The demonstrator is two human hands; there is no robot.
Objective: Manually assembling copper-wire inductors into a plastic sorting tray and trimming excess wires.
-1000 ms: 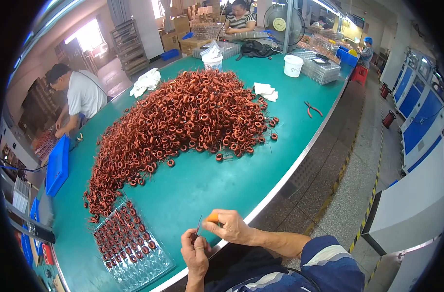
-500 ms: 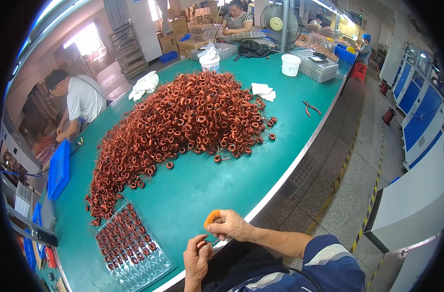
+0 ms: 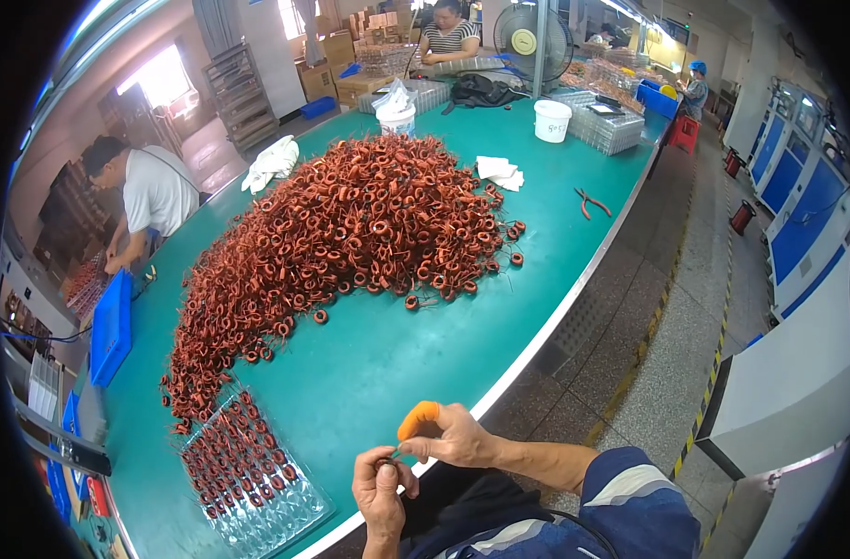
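Coil [image 3: 386, 462], one: gripped in my left fingers [image 3: 362, 467]; right fingers [image 3: 414, 451], just beside, apparently pinching, working its lead [image 3: 398, 453]; steady hold called for.

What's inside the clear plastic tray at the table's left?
Rows of reddish-brown rings sit in the tray, from its far end toward its middle. The pocket bottoms directly beneath the rings are covered, so whatever lies there can't be seen.

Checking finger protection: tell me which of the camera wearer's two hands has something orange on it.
The right hand, with an orange cover over one finger; the left hand, holding a small ring, shows nothing orange.
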